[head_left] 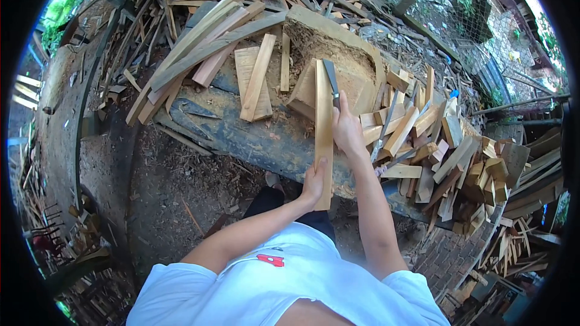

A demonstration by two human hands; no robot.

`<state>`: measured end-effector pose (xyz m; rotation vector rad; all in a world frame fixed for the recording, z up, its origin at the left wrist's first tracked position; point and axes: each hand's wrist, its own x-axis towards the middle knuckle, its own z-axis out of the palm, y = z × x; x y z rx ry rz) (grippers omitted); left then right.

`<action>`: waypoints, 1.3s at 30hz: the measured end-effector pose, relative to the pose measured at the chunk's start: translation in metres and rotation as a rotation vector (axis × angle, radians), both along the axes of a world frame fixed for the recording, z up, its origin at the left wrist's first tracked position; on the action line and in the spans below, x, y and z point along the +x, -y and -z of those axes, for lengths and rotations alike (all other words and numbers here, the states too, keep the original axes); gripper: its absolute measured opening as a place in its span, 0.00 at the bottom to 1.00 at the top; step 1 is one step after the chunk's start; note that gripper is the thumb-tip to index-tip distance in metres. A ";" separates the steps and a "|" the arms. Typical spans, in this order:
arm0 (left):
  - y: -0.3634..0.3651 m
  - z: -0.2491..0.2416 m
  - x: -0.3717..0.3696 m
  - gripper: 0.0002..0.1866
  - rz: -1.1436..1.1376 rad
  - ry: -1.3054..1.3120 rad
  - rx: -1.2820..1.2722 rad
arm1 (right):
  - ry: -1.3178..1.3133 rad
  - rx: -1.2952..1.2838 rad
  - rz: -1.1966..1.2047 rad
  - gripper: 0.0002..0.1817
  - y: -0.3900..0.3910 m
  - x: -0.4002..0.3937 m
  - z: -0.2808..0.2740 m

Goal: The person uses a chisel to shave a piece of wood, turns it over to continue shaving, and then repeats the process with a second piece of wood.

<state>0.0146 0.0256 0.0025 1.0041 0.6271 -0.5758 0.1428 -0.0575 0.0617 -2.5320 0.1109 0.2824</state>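
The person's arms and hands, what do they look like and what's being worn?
Both arms are bare from the elbow down, with no gloves on the left hand or right hand. A white short-sleeved shirt carries a small red mark on the chest.

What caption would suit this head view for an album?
Left hand steadies a wooden slat on a log while the right hand sets a blade beside it, offcuts piled nearby.

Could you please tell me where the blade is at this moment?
In the head view, the blade is just above centre, held in the right hand, its edge against the top of the upright wooden slat on the chopping log.
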 end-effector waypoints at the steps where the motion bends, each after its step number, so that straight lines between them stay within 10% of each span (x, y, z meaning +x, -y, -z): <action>1: 0.002 0.000 -0.001 0.22 -0.003 0.000 0.002 | -0.029 0.008 0.015 0.30 0.000 0.006 0.000; 39: -0.004 0.011 0.011 0.28 0.014 0.021 0.031 | -0.022 -0.038 -0.012 0.31 0.004 -0.015 -0.009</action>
